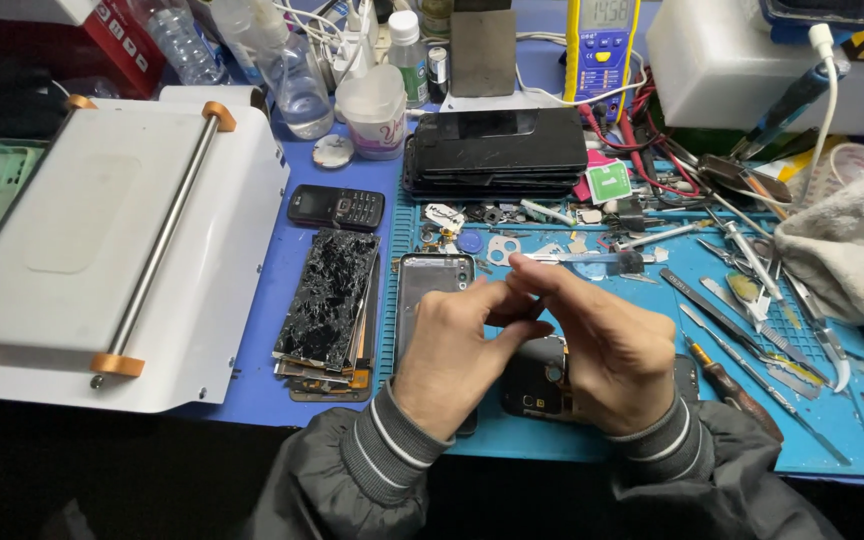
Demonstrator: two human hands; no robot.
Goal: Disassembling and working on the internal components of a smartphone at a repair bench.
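Both hands met over the phone frame (432, 285): right hand (607, 345) pinched sth tiny, left hand (452, 345) half-curled, fingertips touching it.

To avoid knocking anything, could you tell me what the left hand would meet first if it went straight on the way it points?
Probably the right hand: the left hand points rightward, fingertips already meeting it.

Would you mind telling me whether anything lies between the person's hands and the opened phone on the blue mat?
Nothing visible does. The left hand and right hand meet fingertip to fingertip directly above the opened phone, partly hiding it. The shattered screens lie off to the left, the tweezers to the right.
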